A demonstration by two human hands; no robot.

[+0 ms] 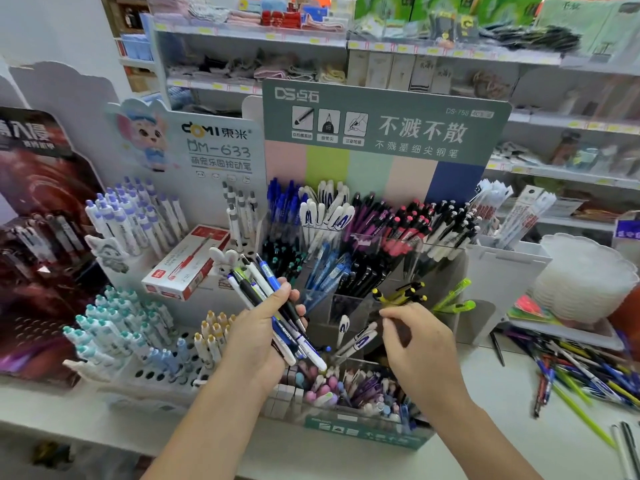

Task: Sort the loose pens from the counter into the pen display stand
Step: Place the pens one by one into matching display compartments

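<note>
Shop shelves stacked with packaged goods fill the far wall, and a white counter [485, 403] runs across the near side. On it stands the pen display stand [381, 133], its green header board rising over tiered clear compartments packed with pens. Two hands work in front of it. The left hand [256, 334] grips a bundle of pens [273, 306], perhaps eight or so, though they overlap too much for a sure count; they fan upward to the left. The right hand [415, 337] hovers just over the stand's middle tier, fingers curled with thumb and forefinger together, but motion blur hides whether it pinches anything. Loose pens [581, 372] lie in a scattered heap on the counter at far right. Two other pen stands sit to the left.
</note>
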